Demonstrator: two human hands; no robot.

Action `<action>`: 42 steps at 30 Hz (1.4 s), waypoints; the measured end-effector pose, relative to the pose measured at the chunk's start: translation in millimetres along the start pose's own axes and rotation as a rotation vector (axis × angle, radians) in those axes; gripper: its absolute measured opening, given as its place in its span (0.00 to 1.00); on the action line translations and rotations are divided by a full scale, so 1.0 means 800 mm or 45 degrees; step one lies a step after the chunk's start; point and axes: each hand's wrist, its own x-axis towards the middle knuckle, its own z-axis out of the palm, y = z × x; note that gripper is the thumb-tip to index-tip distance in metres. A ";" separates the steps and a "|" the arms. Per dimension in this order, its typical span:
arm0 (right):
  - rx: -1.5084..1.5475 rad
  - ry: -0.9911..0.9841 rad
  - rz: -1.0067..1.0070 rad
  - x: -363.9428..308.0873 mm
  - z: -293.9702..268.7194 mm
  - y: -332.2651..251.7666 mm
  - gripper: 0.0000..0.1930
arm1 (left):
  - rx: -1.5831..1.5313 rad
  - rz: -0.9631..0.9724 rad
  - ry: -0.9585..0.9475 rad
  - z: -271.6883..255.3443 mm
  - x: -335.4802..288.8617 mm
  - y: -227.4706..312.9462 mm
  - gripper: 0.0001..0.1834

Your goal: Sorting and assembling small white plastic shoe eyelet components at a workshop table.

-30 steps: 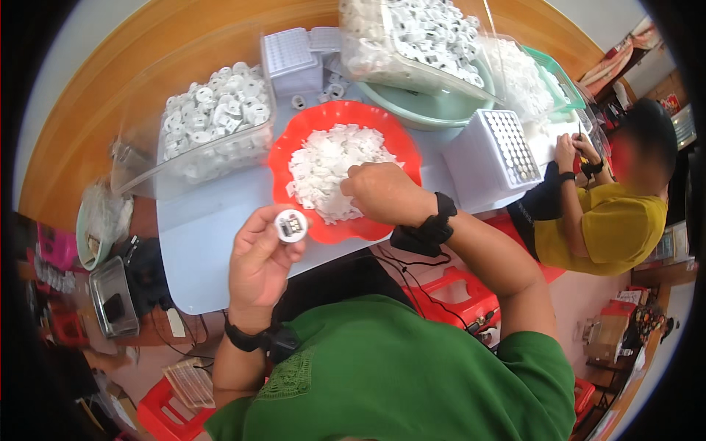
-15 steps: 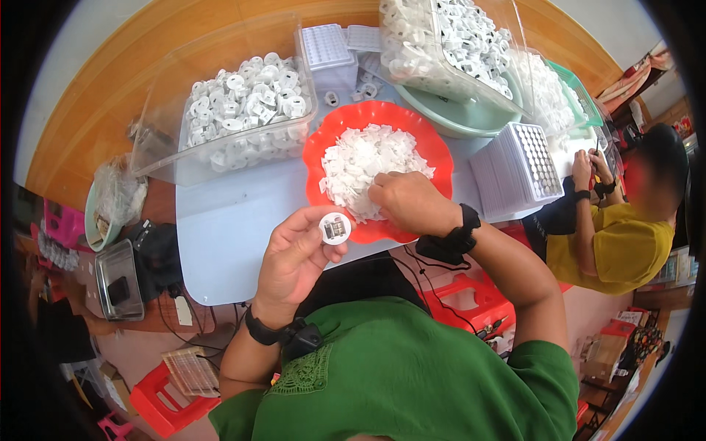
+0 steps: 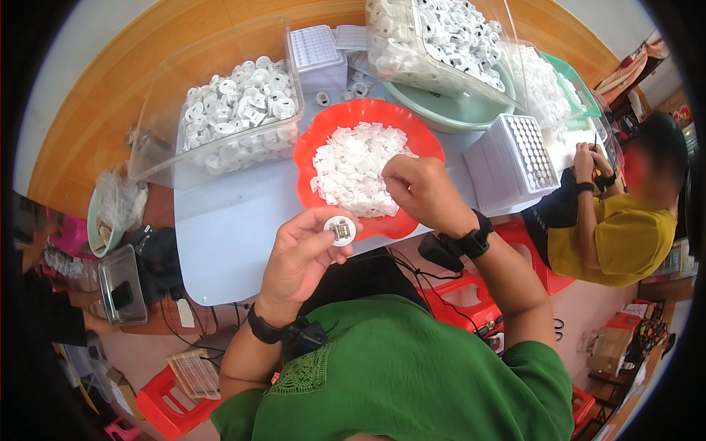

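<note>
Between the thumb and fingers of my left hand point(image 3: 300, 253) is a small round white plastic part point(image 3: 341, 229), its face with metal contacts turned up. It is held just off the front edge of a red scalloped bowl point(image 3: 307, 136). That bowl carries a heap of small white plastic pieces point(image 3: 357, 165). My right hand point(image 3: 423, 189) hovers over the bowl's right side with its fingers pinched together. Whatever may be between those fingertips is hidden or too small to name.
A clear bin point(image 3: 165, 165) of round white parts stands left of the bowl. Stacked white trays point(image 3: 504, 165) stand to the right. Behind, another clear bin point(image 3: 412, 62) tilts over a pale green basin point(image 3: 448, 117). A co-worker in a yellow shirt point(image 3: 632, 239) sits at right.
My right hand has lifted out of the white pieces and moved slightly right, fingers still pinched. My left hand keeps the round part, with the thumb now overlapping its edge.
</note>
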 end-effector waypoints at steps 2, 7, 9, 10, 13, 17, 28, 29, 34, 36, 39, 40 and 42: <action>0.345 0.083 0.146 -0.007 -0.007 -0.008 0.02 | 0.074 0.008 0.015 0.004 0.001 -0.002 0.12; 0.657 0.173 0.315 -0.024 -0.011 -0.019 0.03 | 0.281 0.002 0.135 0.025 0.006 -0.004 0.09; 0.755 0.195 0.351 -0.029 -0.012 -0.023 0.02 | 0.346 0.014 0.130 0.029 0.008 -0.006 0.08; 0.823 0.220 0.364 -0.030 -0.011 -0.026 0.02 | 0.408 0.028 0.130 0.031 0.008 -0.007 0.08; 0.858 0.237 0.355 -0.034 -0.013 -0.027 0.02 | 0.523 0.074 0.148 0.038 0.006 -0.012 0.07; 0.996 0.273 0.369 -0.040 -0.011 -0.029 0.05 | 0.472 0.072 0.114 0.036 0.008 -0.016 0.09; 1.267 0.234 0.479 -0.050 -0.026 -0.044 0.06 | 0.159 -0.006 -0.061 0.039 0.007 -0.018 0.20; 1.275 0.228 0.486 -0.050 -0.030 -0.048 0.06 | 0.159 -0.007 -0.059 0.037 0.006 -0.018 0.20; 0.942 -0.028 0.160 -0.042 -0.055 -0.056 0.07 | 0.062 -0.019 -0.209 0.019 0.005 -0.022 0.15; 0.687 -0.114 -0.086 -0.037 -0.062 -0.063 0.08 | 0.071 -0.015 -0.211 0.019 0.005 -0.023 0.15; 0.658 -0.179 -0.127 -0.031 -0.063 -0.074 0.10 | 0.109 -0.020 -0.162 0.024 0.004 -0.024 0.16; 0.612 -0.207 -0.157 -0.029 -0.063 -0.074 0.11 | 0.138 -0.030 -0.110 0.025 0.003 -0.024 0.18; 0.573 -0.244 -0.192 -0.025 -0.062 -0.073 0.12 | 0.144 -0.069 -0.101 0.022 0.003 -0.025 0.17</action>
